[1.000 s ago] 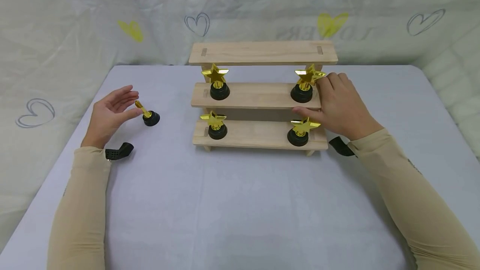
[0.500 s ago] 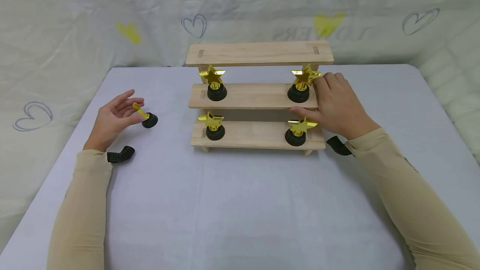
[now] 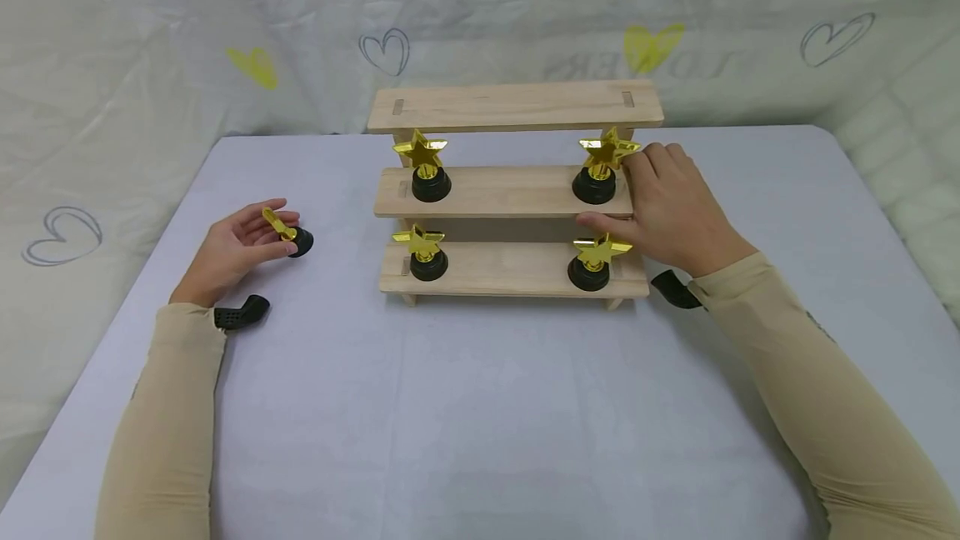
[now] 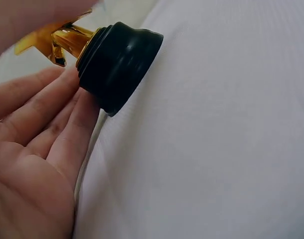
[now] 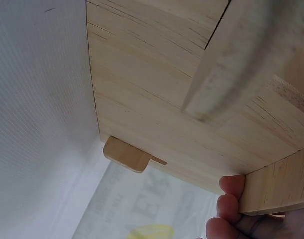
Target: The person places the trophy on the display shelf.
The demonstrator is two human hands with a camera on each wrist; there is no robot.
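My left hand (image 3: 234,252) is around a small trophy (image 3: 302,242) with a gold star and a black round base, at the left of the table. The left wrist view shows the fingers against its black base (image 4: 119,64), the thumb over the gold part. Whether the base touches the table is unclear. My right hand (image 3: 678,215) grips the right end of a three-tier wooden shelf (image 3: 517,190), thumb at the front of the middle board. In the right wrist view, fingertips (image 5: 228,205) curl behind a board (image 5: 276,184).
Star trophies stand on the middle board, one left (image 3: 431,185) and one right (image 3: 593,186). Two more, at left (image 3: 428,266) and right (image 3: 588,275), stand on the lowest board. A white cloth covers the table (image 3: 480,407); a printed white sheet (image 3: 480,7) hangs behind.
The left hand has moved in toward the trophy, its fingers and thumb closing around it, and the trophy has tilted slightly. The right hand keeps its hold on the shelf. The view shifts slightly.
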